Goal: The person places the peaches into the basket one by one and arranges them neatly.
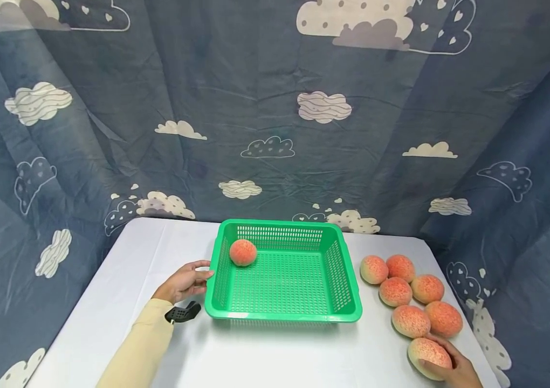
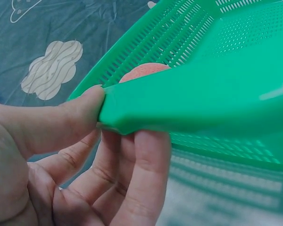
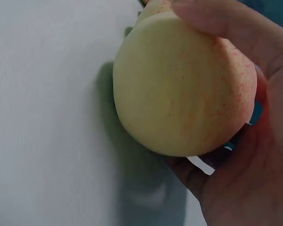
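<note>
The right hand (image 1: 454,369) is cupping a round, pink-speckled, firm-looking peach (image 1: 428,354), likely light and smooth-skinned, while the left hand (image 1: 184,282) is pinching the stiff green perforated plastic basket (image 1: 348,302) by its rim.

Right hand (image 1: 454,369): cut off by the head view's bottom edge; only fingers and part of the palm show. Its fingers cover the near side of the held peach (image 1: 429,355).

Right wrist view: peach (image 3: 184,84) fills the picture, top cropped; the other peaches are out of sight.

Left wrist view: green basket (image 2: 203,94) runs off the top and right edges; its rim hides most of the peach inside (image 2: 144,71). Left hand (image 2: 80,160) is cropped at left and bottom, its fingertips tucked under the rim.

Desk (image 1: 124,280): near edge out of frame.
</note>
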Tool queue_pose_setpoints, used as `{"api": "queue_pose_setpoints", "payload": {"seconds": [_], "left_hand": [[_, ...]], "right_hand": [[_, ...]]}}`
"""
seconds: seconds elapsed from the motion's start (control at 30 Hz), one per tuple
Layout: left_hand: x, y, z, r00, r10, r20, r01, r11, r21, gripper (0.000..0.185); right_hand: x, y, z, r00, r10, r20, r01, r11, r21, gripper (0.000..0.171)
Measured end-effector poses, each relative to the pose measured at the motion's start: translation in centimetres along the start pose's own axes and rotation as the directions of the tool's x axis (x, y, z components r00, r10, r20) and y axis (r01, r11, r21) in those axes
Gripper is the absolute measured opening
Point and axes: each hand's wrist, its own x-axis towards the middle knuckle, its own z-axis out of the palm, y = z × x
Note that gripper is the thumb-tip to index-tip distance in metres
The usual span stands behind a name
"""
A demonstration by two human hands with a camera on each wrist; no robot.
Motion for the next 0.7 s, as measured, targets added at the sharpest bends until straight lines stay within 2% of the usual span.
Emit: {"api": "queue_pose_setpoints", "payload": {"seconds": [0.13,0.3,0.43,0.6,0.7], "left_hand": [[0.12,0.27,0.01,1.000,0.010,0.004,-0.010,1.000,0.016,0.044],[0.24,0.27,-0.05,1.000,-0.004,-0.012,0.004,1.000,0.013,0.042],[0.24,0.14,-0.12,1.000,0.002,0.004,-0.002,1.000,0.001,0.042],[0.17,-0.03,-0.16,1.000,0.008,0.014,-0.008,1.000,-0.013,0.041],[0.23,-0.09,-0.13,1.000,0.011,0.019,-0.011,1.000,-0.008,0.042]], "right_hand": [[-0.10,0.22,0.13,1.000,-0.008,0.016,0.008,1.000,-0.030,0.108],[-0.25,-0.06,0.16,1.000,-0.024,-0.002,0.024,0.999,-0.047,0.108],[-0.33,-0.12,0.02,1.000,-0.009,-0.013,0.008,0.998,-0.060,0.108],[-0.47,0.11,-0.28,0.999,-0.013,-0.034,0.010,0.998,-0.068,0.100],[-0.65,-0.19,-0.53,0.999,-0.045,-0.031,0.043,0.997,-0.071,0.094]]}}
